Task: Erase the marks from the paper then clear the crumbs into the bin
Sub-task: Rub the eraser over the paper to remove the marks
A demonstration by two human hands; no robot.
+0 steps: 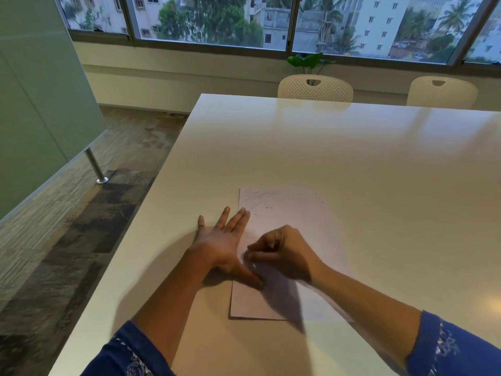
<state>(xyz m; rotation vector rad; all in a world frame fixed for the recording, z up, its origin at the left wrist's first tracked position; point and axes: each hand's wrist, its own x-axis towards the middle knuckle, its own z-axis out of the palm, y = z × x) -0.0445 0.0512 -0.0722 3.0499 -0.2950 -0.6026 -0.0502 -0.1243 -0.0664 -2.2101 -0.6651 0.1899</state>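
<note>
The paper (pixel 287 221), long axis up-frame, is pinned by the flat left hand (pixel 222 245); the right hand (pixel 283 251), curled on a presumed eraser (pixel 253 265), lies below remaining marks (pixel 268 207).

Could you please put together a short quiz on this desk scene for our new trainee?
1. True or false: the left hand lies flat, fingers straight, across the left edge of the paper.
2. Where do the small dark specks lie on the paper? A) on its far part B) at its near corner C) along its right edge only
3. Fill in: the number of chairs at the far side of the table is ____.

Key: 1 true; 2 A; 3 two.
</note>
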